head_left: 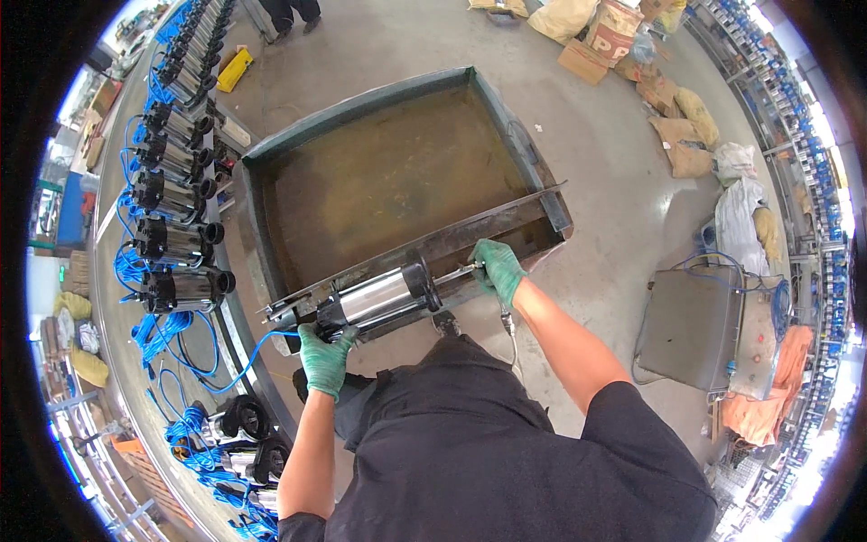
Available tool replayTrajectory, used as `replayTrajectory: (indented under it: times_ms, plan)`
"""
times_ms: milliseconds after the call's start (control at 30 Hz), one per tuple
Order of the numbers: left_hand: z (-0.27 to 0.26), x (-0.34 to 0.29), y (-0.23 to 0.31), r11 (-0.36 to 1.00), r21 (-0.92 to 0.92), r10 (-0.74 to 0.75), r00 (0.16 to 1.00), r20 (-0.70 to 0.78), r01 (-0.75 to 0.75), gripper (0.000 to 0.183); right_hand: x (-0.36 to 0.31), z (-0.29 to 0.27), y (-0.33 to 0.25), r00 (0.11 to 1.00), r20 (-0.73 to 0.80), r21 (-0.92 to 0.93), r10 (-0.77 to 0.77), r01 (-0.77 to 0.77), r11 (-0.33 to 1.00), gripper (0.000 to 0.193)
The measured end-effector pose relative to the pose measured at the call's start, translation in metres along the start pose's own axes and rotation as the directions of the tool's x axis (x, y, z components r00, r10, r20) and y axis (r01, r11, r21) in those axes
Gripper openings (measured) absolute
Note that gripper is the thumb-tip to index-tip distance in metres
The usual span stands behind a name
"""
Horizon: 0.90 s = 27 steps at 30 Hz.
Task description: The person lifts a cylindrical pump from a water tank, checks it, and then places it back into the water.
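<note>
Steel pump point(377, 300) between gloved hands point(325, 363) point(499, 269), red-lettered sack point(616, 34)

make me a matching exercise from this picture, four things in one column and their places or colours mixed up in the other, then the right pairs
Things
1. left hand
2. right hand
3. tank
4. crumpled sheeting

Places or colours
A. orange, at the right side of the picture
B. at the black end of the steel pump, by the blue cable
C. grey walls, brownish inside
D. at the metal fitting beyond the pump's other end

Right pairs: 1-B, 2-D, 3-C, 4-A
</note>
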<state>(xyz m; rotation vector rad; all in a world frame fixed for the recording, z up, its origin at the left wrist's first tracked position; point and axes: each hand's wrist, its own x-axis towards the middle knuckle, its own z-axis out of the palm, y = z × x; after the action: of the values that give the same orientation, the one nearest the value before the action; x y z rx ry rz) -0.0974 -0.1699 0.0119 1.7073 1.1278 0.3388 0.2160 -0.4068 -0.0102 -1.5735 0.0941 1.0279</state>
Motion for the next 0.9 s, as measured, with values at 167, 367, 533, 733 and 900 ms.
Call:
replayTrajectory:
  times_ms: [167,367,533,733,900]
  plan:
    - [-0.001,0.000,0.002,1.000,-0.004,-0.008,1.000,0.012,0.008,0.065,-0.003,0.001,-0.001,1.000,0.007,0.001,-0.010,0.010,1.000,0.026]
    - [-0.001,0.002,-0.022,0.995,-0.097,0.024,1.000,0.012,-0.023,0.069,-0.004,-0.008,0.006,0.992,0.130,0.079,0.001,-0.011,0.997,0.016]
    - [0.005,-0.007,0.001,0.982,-0.189,-0.019,0.999,0.043,0.027,0.070,-0.027,-0.058,-0.014,0.954,0.165,-0.181,-0.252,0.280,0.943,0.021]
    - [0.012,0.001,-0.021,0.982,-0.187,-0.022,0.998,0.055,0.032,0.061,0.007,-0.159,-0.079,0.869,-0.269,-0.945,-0.416,-0.154,0.290,0.029]
    - [0.002,-0.005,-0.026,0.995,0.013,0.098,0.993,-0.061,-0.098,0.064,0.054,-0.130,-0.098,0.924,-0.253,-0.967,-0.288,-0.245,0.065,0.037]
